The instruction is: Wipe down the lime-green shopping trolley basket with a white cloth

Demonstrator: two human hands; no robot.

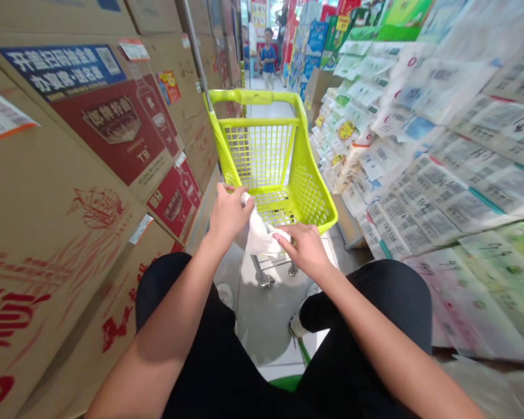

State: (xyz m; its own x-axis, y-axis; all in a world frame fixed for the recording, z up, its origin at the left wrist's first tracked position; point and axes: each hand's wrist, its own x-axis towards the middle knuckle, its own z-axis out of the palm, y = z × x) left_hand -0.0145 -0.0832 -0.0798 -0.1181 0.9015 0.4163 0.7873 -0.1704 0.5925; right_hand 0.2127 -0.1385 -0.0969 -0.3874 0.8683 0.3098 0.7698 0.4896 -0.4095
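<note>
While two hands hold its ends, a white cloth spans the gap before a cart

Stacked brown cartons (70, 227) fill the left side, some with red printed panels and price tags (134, 50). Beside them, toward the middle, a thin metal pole (196, 52) slants down to the left end of the cart's handle (257, 96).

Next comes the left hand (229, 214), back upward, its thumb and fingers pinched on the upper left end of the white cloth (259, 233). From there the cloth slopes down to the right, lying directly between the two hands; whether it is fabric or paper cannot be told. Behind it stands a yellow-green shopping cart (314, 192) with a latticed basket, and the cloth overlaps its near edge in this view; whether they touch is unclear. Below the cloth, a caster (266, 280) rests on the tiled floor (262, 320). Far beyond the handle, a person in a blue top (268, 55) stands in the aisle.

Just right of the cloth, the right hand (308, 247) clasps its lower right end between thumb and fingers. The hands are apart, joined only by the cloth. Farther right, plastic-wrapped packs (423, 198) rise in tall stacks, many bearing handwritten prices.
</note>
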